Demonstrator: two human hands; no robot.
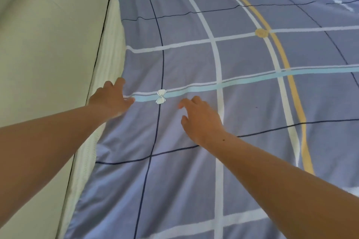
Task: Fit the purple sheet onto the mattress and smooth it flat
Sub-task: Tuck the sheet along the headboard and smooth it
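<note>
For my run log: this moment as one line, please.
step: smoothing | left hand: at purple sheet edge | right hand: on sheet | mattress side: bare

Purple sheet [194, 180] beyond top, right, bottom edges.

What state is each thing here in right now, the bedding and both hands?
purple sheet: spread over the mattress, soft wrinkles near the hands, left edge lying on top.
mattress: mostly covered; a white strip is bare along the sheet's left edge.
left hand: on the sheet's left edge; whether it pinches the cloth is unclear.
right hand: fingers loosely bent, resting on the sheet, holding nothing.
</note>
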